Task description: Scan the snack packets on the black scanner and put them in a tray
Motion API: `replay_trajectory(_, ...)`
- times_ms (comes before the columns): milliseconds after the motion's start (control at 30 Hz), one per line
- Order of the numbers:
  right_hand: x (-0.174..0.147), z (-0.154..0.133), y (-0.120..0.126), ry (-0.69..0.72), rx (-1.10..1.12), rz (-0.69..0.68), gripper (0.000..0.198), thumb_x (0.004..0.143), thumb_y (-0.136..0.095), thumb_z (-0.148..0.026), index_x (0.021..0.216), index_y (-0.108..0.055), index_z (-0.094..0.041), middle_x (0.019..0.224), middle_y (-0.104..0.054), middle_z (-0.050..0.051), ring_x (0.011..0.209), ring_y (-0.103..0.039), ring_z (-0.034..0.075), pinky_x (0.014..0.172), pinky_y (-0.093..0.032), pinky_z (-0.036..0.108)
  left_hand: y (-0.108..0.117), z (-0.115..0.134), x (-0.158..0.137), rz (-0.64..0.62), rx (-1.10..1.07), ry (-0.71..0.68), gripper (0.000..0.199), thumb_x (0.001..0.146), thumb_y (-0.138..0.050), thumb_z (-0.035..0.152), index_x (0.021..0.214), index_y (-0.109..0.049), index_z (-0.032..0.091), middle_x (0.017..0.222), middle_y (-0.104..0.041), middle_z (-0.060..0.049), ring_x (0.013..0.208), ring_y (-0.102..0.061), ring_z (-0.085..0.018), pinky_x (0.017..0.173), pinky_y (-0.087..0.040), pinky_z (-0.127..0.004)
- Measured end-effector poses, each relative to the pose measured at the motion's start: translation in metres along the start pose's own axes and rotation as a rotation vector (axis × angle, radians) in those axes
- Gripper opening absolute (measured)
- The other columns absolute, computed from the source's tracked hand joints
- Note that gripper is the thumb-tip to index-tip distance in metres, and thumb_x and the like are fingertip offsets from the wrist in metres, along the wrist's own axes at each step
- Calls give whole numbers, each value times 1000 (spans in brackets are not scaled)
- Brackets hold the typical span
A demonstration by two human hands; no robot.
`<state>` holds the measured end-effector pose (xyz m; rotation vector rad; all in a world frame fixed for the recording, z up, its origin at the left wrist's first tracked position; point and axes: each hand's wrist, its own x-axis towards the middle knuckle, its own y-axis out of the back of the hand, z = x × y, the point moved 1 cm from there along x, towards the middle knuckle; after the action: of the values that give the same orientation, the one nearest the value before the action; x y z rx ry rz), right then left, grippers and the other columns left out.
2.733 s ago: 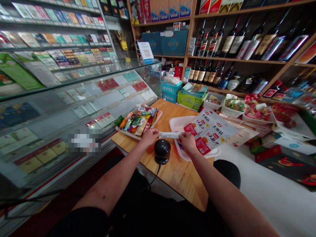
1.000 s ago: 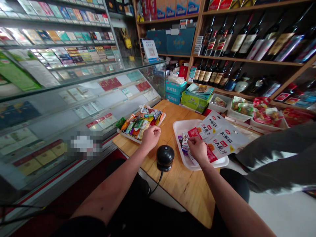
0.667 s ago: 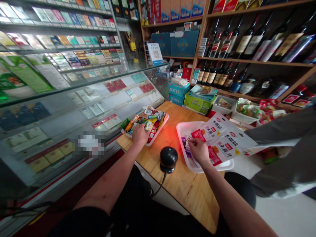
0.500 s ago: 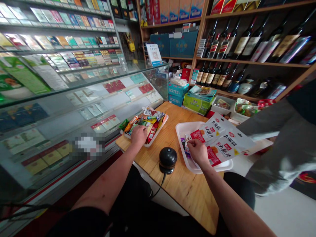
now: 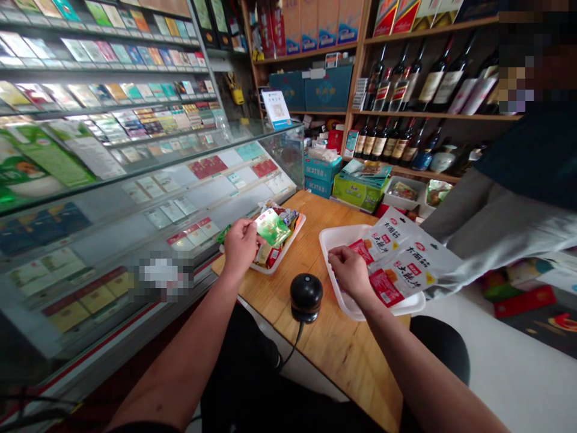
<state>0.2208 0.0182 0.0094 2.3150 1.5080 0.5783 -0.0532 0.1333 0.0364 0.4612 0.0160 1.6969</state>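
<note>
My left hand (image 5: 242, 242) pinches a green and white snack packet (image 5: 273, 227) by its left edge, just above the left white tray (image 5: 295, 240). That tray is heaped with colourful small snack packets, partly covered by my hand and the green packet. Over the right white tray (image 5: 327, 243) is my right hand (image 5: 350, 270), its fingers curled together; whatever they may hold is hidden. Two large grey and red snack bags (image 5: 415, 263) lean across the right side of this tray, close to my right hand.
Between the trays a black round device (image 5: 306, 293) with a cable stands on the wooden table (image 5: 356, 361). A glass display counter (image 5: 180, 180) runs along the left. Another person's grey trousers (image 5: 491, 222) are close on the right. Bottles (image 5: 383, 143) and boxes fill the back shelves.
My left hand has risen out of the left tray, lifting the green packet. My right hand has moved slightly up and left. The other person has shifted, now covering part of the bottle shelves.
</note>
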Motion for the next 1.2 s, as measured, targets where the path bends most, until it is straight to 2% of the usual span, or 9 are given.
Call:
replay_trajectory(67, 3, -9, -6, 14, 62, -56, 27, 87, -59, -42, 88, -69, -17, 77, -70, 5, 65, -63, 16, 61, -46, 25, -6, 10, -7, -74, -170, 42, 32, 91, -57, 46, 106, -55, 18, 61, -62, 1, 45, -57, -14, 45, -39, -22)
replay_trajectory(167, 7, -22, -15, -12, 235, -160, 35, 92, -55, -48, 92, -67, -15, 81, -70, 7, 64, -63, 15, 58, -46, 25, -15, 24, -20, -204, -389, 101, 35, 85, -66, 45, 103, -54, 18, 63, -62, 0, 54, -64, -16, 48, -45, -22)
replay_trajectory(333, 5, -42, -18, -343, 728, -445, 37, 92, -57, -49, 105, -65, -15, 109, -69, 12, 81, -70, 19, 61, -51, 27, -31, 39, -40, -466, -737, 180, 30, 84, -72, 34, 101, -55, 16, 82, -67, -3, 64, -65, -14, 60, -51, -25)
replay_trajectory(400, -1, -50, -17, -379, 858, -594, 36, 88, -65, -46, 109, -65, -17, 115, -68, 11, 87, -70, 21, 64, -53, 28, -39, 41, -45, -512, -821, 208, 26, 84, -72, 31, 99, -58, 16, 86, -68, -4, 67, -65, -13, 62, -51, -25)
replay_trajectory(500, -8, -56, -18, -349, 926, -697, 37, 80, -77, -43, 101, -67, -15, 96, -69, 6, 75, -64, 14, 61, -49, 23, -51, 40, -50, -528, -874, 271, 23, 81, -74, 26, 98, -62, 16, 88, -69, -4, 73, -65, -14, 66, -52, -27)
replay_trajectory(633, -6, -48, -23, -348, 965, -541, 41, 69, -86, -44, 87, -64, -14, 72, -62, 1, 59, -53, 10, 52, -43, 22, -61, 35, -57, -464, -890, 302, 29, 76, -77, 23, 102, -66, 15, 98, -70, -6, 85, -66, -16, 73, -53, -27)
replay_trajectory(800, 3, -30, -25, -354, 834, -269, 49, 66, -84, -53, 87, -60, -16, 74, -63, 2, 62, -57, 12, 51, -45, 23, -61, 32, -72, -482, -785, 371, 44, 89, -62, 57, 103, -66, 15, 92, -68, -8, 73, -61, -14, 59, -46, -24)
replay_trajectory(967, 3, -25, -28, -291, 767, -260, 48, 67, -80, -54, 83, -61, -14, 75, -64, 4, 61, -58, 13, 55, -49, 26, -61, 29, -82, -442, -423, 218, 34, 80, -76, 44, 88, -65, 14, 78, -61, -3, 66, -54, -11, 56, -42, -22)
replay_trajectory(1200, 12, -12, -25, -166, 554, -242, 37, 75, -72, -50, 82, -66, -14, 74, -62, 3, 64, -54, 12, 59, -47, 25, -63, 13, -70, -393, -332, 176, 32, 81, -72, 46, 88, -63, 16, 79, -59, -2, 66, -52, -12, 58, -41, -23)
